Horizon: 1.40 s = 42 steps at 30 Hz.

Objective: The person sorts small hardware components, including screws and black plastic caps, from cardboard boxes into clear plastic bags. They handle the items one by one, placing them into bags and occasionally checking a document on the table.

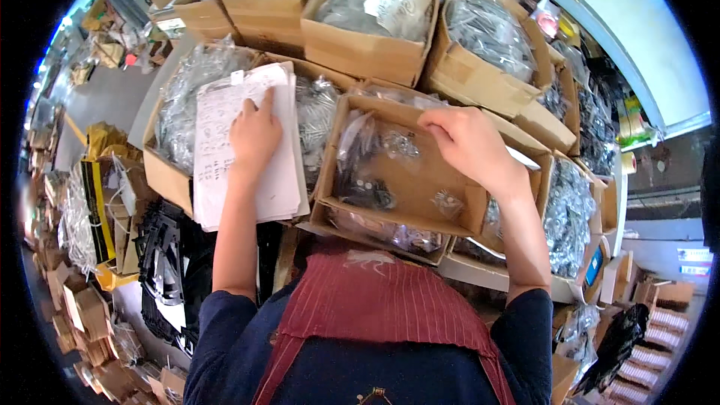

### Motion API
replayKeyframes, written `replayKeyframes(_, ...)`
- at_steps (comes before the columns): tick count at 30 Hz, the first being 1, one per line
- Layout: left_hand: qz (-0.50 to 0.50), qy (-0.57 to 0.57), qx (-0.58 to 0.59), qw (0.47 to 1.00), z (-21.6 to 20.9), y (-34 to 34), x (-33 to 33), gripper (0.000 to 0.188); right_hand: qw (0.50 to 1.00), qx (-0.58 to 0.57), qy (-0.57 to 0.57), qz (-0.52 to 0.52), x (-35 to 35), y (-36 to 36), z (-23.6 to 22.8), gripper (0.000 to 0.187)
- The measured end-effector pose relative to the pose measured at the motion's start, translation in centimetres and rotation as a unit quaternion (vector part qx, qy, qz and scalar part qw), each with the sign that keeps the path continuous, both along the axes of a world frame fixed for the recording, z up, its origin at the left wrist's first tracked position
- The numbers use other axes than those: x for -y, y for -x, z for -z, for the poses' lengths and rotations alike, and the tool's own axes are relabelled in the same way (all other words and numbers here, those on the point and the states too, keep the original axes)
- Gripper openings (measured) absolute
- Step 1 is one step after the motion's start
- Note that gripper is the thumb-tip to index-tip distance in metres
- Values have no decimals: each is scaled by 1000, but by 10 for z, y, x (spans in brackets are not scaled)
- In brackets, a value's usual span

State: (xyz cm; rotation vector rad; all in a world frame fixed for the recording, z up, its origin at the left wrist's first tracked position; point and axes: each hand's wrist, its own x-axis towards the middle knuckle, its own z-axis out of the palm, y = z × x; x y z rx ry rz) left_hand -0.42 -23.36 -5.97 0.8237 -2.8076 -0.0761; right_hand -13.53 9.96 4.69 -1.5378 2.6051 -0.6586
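My left hand (256, 133) lies on a stack of white papers (214, 187) with handwriting on the top sheet. Its index finger is stretched out over the page, with nothing in the hand. The papers rest across a cardboard box of clear plastic bags. My right hand (469, 146) is closed over the far right part of a shallow cardboard box (427, 176), fingertips and thumb together near the far wall. Whether anything is pinched there cannot be made out. Inside that box are a small bag of metal parts (402, 143), another small bag (448, 203) and dark parts in bags (367, 191).
Around the shallow box stand several cardboard boxes (367, 52) packed with bagged parts. Bagged long metal pieces (316, 109) lie right of the papers. Black plastic parts (166, 262) are heaped at the lower left. A grey floor (112, 101) shows at the far left.
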Motion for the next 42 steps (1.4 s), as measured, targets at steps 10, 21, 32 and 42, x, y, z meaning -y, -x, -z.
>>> replayKeyframes(10,1,0,-11,1000,11,2,6,54,924,-31,-382,-5,-12,-40,15,15)
replayKeyframes(21,28,-340,-166,925,-3,-14,5,46,995,80,-48,-28,-17,-55,11,31)
replayKeyframes(32,246,-837,-14,489,-81,-4,-135,40,957,55,281,-55,8,-63,-16,26)
replayKeyframes(42,235,-814,-95,523,-52,3,-151,19,868,338,356,67,-1,-49,26,28)
